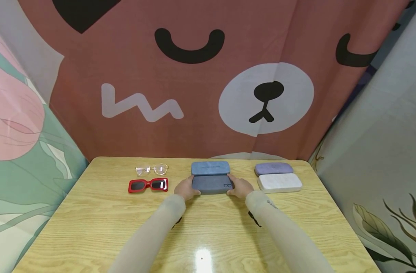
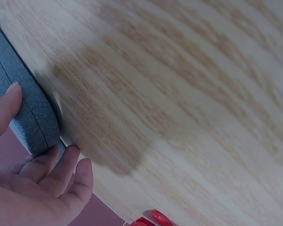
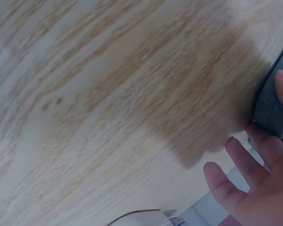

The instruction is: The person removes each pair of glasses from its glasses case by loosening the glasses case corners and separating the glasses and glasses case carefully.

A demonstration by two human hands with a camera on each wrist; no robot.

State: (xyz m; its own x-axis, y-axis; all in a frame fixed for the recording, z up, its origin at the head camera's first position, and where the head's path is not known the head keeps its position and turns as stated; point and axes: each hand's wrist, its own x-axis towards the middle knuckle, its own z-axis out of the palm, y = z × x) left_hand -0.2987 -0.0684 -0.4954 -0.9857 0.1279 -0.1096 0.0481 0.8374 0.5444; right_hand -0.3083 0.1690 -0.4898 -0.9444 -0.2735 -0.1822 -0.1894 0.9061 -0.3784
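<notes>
A grey-blue glasses case with a small glasses print lies lengthwise on the wooden table, its lid closed. My left hand grips its left end, the thumb on the near side and fingers at the far corner. At the other end my right hand holds the case the same way. In the left wrist view the thumb presses the seamed side of the case. The right wrist view shows only the corner of the case beside the thumb and fingers. Directly behind it sits a lighter blue glasses case.
To the left lie clear glasses with a thin frame and red-framed sunglasses. On the right a white glasses case stands in front of a purple one. A curtain with a bear print hangs behind the table.
</notes>
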